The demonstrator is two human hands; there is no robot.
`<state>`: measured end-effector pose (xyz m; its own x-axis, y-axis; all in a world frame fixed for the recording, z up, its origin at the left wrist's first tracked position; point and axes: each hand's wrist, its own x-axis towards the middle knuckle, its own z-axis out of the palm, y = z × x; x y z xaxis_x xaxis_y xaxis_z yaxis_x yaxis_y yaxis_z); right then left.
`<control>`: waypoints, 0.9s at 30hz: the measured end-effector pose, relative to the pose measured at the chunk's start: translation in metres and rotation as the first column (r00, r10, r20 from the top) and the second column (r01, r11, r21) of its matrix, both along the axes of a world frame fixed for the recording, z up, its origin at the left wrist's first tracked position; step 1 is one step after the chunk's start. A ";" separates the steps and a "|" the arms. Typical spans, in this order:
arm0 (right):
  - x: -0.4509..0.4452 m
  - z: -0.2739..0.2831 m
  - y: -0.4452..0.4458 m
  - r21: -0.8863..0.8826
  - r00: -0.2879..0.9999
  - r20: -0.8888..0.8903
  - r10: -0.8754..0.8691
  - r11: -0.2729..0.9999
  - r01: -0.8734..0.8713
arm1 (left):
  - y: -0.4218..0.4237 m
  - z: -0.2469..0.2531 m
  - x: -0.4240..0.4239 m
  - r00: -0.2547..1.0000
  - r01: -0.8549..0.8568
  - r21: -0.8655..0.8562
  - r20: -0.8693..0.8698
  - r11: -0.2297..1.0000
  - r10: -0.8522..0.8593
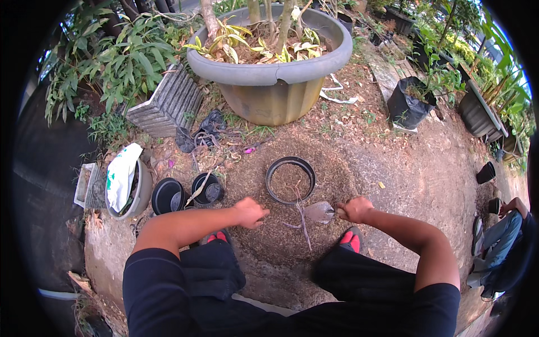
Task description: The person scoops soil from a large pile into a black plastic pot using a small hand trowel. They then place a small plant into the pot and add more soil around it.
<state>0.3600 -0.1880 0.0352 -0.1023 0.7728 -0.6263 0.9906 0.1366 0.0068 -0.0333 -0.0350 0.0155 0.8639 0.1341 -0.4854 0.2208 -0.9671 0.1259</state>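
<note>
My right hand (356,209) is shut on the handle of a hand trowel (320,212). The soil-smeared blade points left, low over the loose brown soil mix (252,177). A black plastic pot (270,185) sits in the mound just beyond the blade, with similar brown material inside its rim. Dry, purplish-grey strips (302,223), perhaps stems, run from the pot's near rim past the blade's left side. To the left, my left hand (251,212) hovers above the soil with its index finger stretched out. Nothing shows in it, though its palm is hidden.
Two black pots (168,197) (207,189) and a grey planter (143,189) with a white bag (122,179) stand at left. A large cracked planter (269,76) rises ahead. Near right stands a black grow bag (408,105). Another person (503,240) sits at far right.
</note>
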 end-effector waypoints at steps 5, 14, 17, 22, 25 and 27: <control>-0.043 -0.014 0.011 -0.030 0.991 -0.125 -0.041 0.999 0.038 | -0.003 -0.015 -0.016 0.998 0.045 -0.066 -0.042 0.997 -0.048; -0.089 -0.052 0.017 -0.136 0.914 -0.336 -0.226 0.972 0.190 | -0.014 -0.024 -0.005 0.998 0.066 -0.121 0.033 0.990 -0.062; -0.080 -0.051 0.014 -0.128 0.879 -0.405 -0.252 0.967 0.219 | -0.013 -0.015 0.001 0.997 0.060 -0.121 0.063 0.991 -0.052; -0.069 -0.020 0.009 -0.123 0.904 -0.356 -0.237 0.971 0.206 | -0.004 0.010 0.006 0.991 0.064 -0.143 0.124 0.988 -0.046; -0.063 0.004 0.007 -0.133 0.931 -0.311 -0.191 0.979 0.156 | 0.000 0.015 0.006 0.983 0.107 -0.135 0.163 0.985 -0.085; -0.047 0.003 0.007 -0.139 0.927 -0.344 -0.149 0.985 0.107 | 0.002 0.017 0.010 0.980 0.137 -0.141 0.163 0.981 -0.113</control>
